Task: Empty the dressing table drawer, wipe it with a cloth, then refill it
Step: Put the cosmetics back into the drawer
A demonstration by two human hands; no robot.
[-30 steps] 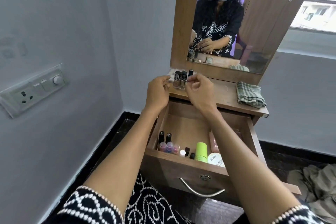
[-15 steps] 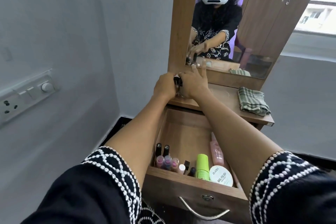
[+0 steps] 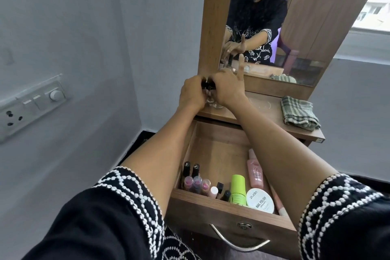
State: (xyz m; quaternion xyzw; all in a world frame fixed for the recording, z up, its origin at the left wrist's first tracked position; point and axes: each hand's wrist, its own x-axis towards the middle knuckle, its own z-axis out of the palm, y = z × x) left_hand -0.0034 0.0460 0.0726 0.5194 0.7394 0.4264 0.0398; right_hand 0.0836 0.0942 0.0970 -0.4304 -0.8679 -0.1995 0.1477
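The wooden drawer stands pulled open below the dressing table top. Its front holds several nail polish bottles, a green tube, a pink bottle and a white nail polish remover jar. On the table top's back left corner, my left hand and my right hand are cupped around a cluster of small black-capped bottles, which they mostly hide. One finger of my right hand sticks up. A folded green checked cloth lies on the table top's right side.
A mirror rises behind the table top and shows a person with a white headset. A grey wall with a switch panel is close on the left. The drawer's metal handle faces me.
Both hands carried the small bottles away from me and set them down on the table top's back left corner. The camera moved closer to the table.
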